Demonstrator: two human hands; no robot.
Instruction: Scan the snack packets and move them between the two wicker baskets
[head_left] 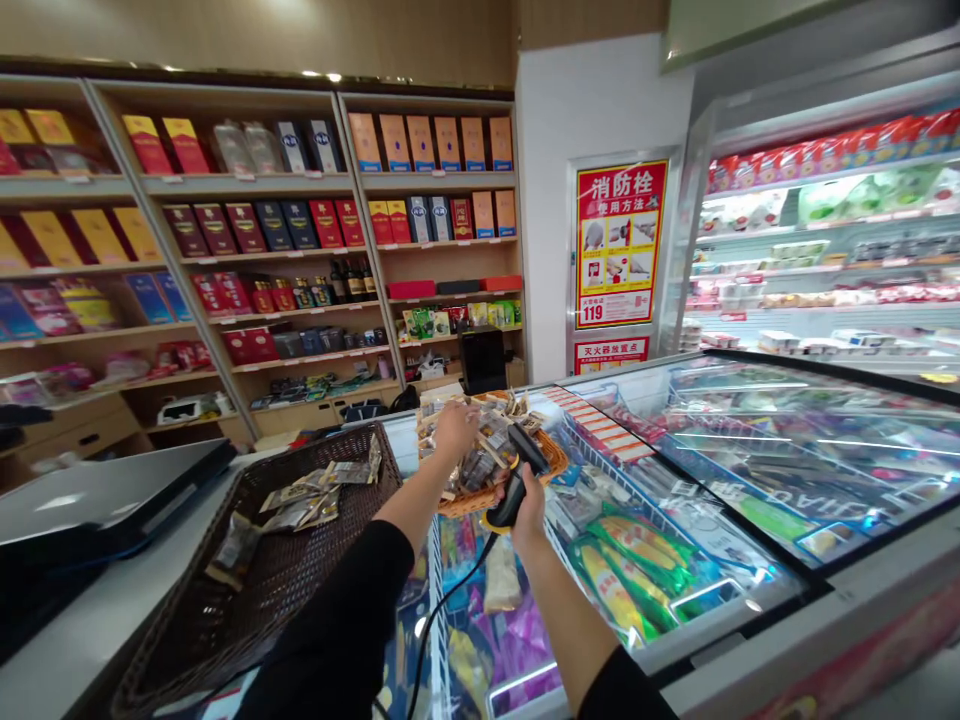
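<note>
My right hand [529,508] is wrapped round the grip of a black and yellow handheld barcode scanner [511,494]. The scanner's head tilts up over the right side of a light-brown wicker basket [556,458], and its cable hangs down toward me. Small flat snack packets [484,465] fill that basket, which rests on the freezer's glass top. Over the basket's left part, my left hand [456,430] reaches in among the packets with its fingers curled. Whatever its fingertips hold, if anything, is hidden.
To the left, a dark brown wicker basket [300,560] holds several similar packets [319,492]. Beside it stands a grey flat-topped device [112,490] on a counter. The glass-topped freezer [750,510] stretches right, with packaged food inside. Stocked shelves [262,185] line the back wall.
</note>
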